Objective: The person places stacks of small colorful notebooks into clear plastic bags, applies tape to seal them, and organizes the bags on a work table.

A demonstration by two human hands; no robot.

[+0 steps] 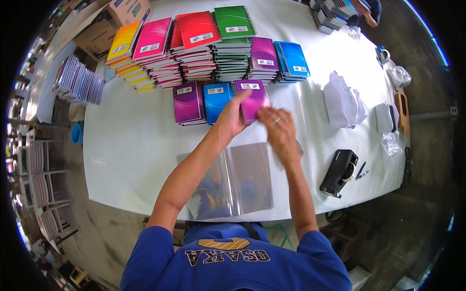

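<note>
A small purple-magenta spiral notebook (252, 104) is raised above the table, tilted, with a white label near its top. My left hand (234, 115) grips it from the left, thumb across its front. At its lower right corner, the curled fingers of my right hand (281, 130) close on the edge; that hand is slightly blurred and wears a ring. Just beyond lie a stack of purple notebooks (189, 104) and a blue notebook stack (217, 99). Beneath my forearms, clear plastic sheets (242, 179) lie flat near the table's front edge.
Tall notebook stacks, including yellow (121, 43), red (196, 31) and green (234, 22), line the back. To the right are a crumpled white bag (342, 102), a black tape dispenser (338, 172) and a blue pen (360, 168). Another person's hand (371, 20) shows at far right.
</note>
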